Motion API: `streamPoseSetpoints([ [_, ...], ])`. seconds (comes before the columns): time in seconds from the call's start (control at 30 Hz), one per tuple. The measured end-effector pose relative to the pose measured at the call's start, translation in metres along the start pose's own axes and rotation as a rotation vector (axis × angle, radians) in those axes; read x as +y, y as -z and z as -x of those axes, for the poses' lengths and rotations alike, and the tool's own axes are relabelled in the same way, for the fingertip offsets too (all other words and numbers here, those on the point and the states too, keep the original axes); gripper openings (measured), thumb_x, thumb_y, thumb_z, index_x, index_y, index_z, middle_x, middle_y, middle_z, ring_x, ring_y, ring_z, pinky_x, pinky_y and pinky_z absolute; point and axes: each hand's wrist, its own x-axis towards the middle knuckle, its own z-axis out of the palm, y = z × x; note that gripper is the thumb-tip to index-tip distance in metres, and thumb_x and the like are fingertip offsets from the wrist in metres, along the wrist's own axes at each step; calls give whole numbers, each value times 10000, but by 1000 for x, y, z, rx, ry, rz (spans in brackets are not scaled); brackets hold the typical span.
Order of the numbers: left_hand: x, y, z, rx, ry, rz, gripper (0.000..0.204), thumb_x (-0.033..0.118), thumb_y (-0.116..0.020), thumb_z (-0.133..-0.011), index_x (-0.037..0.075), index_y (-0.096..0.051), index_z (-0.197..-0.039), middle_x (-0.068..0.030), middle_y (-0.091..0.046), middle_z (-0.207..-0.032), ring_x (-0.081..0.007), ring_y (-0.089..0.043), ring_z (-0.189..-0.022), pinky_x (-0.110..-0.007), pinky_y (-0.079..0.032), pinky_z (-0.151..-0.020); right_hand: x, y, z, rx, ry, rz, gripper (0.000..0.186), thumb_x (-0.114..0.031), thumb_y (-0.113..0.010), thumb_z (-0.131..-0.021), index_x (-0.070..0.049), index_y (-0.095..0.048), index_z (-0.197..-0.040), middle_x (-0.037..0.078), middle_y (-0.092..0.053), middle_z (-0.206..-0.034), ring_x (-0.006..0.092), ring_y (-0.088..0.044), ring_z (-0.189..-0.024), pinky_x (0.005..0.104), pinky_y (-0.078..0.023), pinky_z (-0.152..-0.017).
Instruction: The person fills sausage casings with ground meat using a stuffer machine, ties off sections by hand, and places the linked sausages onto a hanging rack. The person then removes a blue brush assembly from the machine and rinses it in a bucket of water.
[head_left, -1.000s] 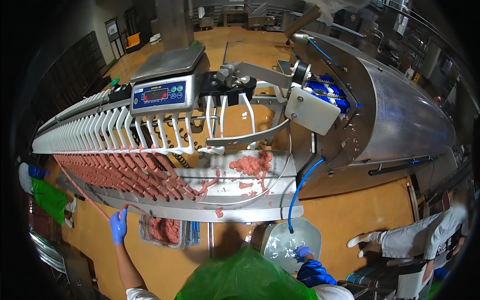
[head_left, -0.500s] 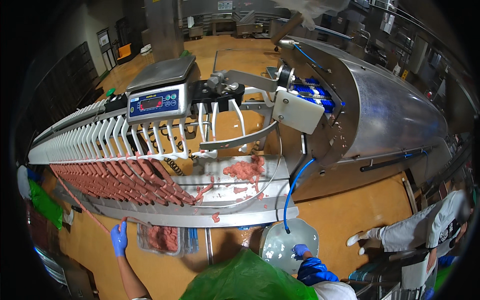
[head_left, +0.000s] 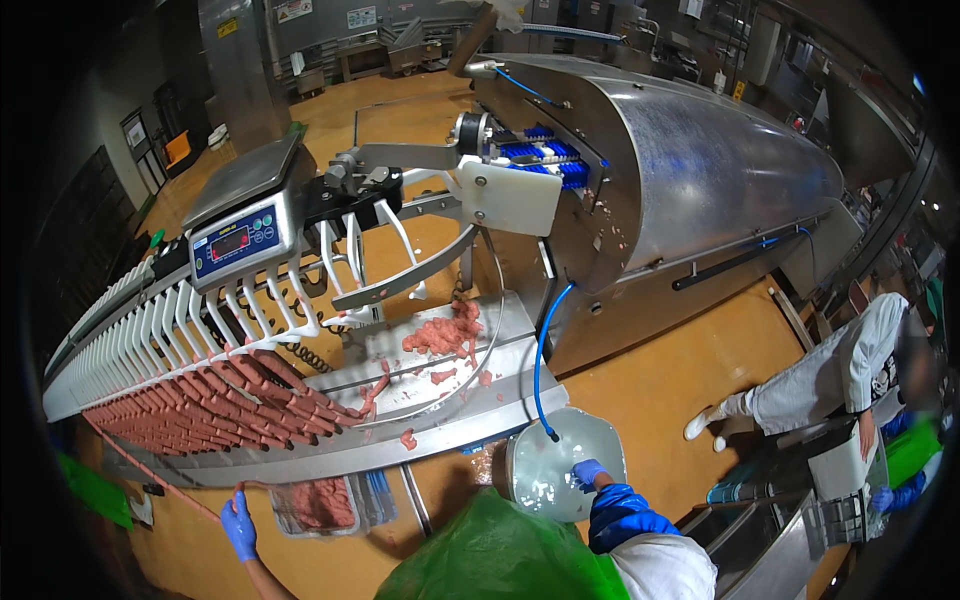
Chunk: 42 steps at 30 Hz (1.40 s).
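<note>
My left hand (head_left: 238, 525), in a blue-purple glove, is closed on a sausage strand (head_left: 155, 478). The strand runs up and left to the hanging row. To the hand's right, a slack length passes over a clear tub (head_left: 283, 518) of ground meat (head_left: 322, 503). My gloved right hand (head_left: 588, 474) reaches over a pale basin (head_left: 518, 478), its fingers at the water surface and too small to read. Rows of linked sausages (head_left: 205, 400) hang from white hooks (head_left: 165, 325) on the long rack.
A digital scale (head_left: 240, 245) sits above the rack. Meat scraps (head_left: 445, 330) lie on the steel tray (head_left: 480, 410). A blue hose (head_left: 545, 350) hangs over the basin. Beyond is a large curved steel housing (head_left: 720, 160). A person in white (head_left: 830, 355) stands at right; green aprons show at both sides.
The view has turned, so the rack and housing sit farther left and tilted. My left hand still holds the strand; my right hand stays over the basin, moved slightly within it.
</note>
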Motion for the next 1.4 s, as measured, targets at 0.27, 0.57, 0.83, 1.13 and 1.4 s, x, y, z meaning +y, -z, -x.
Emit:
streamPoseSetpoints([
  [0.27,18,-3,-5,-68,39,-11,439,362,-503,-972,13,-624,-1209,67,-362,-667,-53,-304,-599,-248,-264,-525,16,-17,-2,24,-67,-181,199,-210,-562,-893,-53,-686,-887,90,-673,-787,183,-669,-627,348,-551,-514],
  [0.57,9,-6,-8,-41,-34,-49,418,352,-511,-970,-8,-655,-1128,62,-330,-648,-54,-275,-586,-264,-230,-505,41,-22,-20,-10,164,188,242,-243,-572,-907,-29,-677,-867,95,-671,-759,193,-653,-571,354,-548,-490],
  [0.83,-8,4,11,-13,0,-67,404,362,-517,-966,-19,-653,-958,56,-351,-648,-64,-290,-590,-260,-255,-513,30,-27,-9,-33,-106,-199,199,-248,-576,-903,-63,-647,-925,91,-653,-790,204,-624,-588,358,-531,-496],
  [1.13,-31,32,29,43,79,-114,382,339,-548,-952,-15,-683,-1003,60,-374,-632,-62,-320,-582,-257,-274,-506,20,-47,4,38,-144,-322,194,-230,-516,-892,-68,-618,-860,92,-603,-707,206,-591,-550,379,-506,-477],
  [1.4,-91,89,53,8,130,9,369,372,-540,-947,65,-683,-1090,70,-325,-630,-54,-306,-577,-257,-277,-504,3,-90,11,212,347,386,294,-159,-765,-658,-86,-646,-916,156,-666,-909,328,-645,-803,419,-520,-701],
])
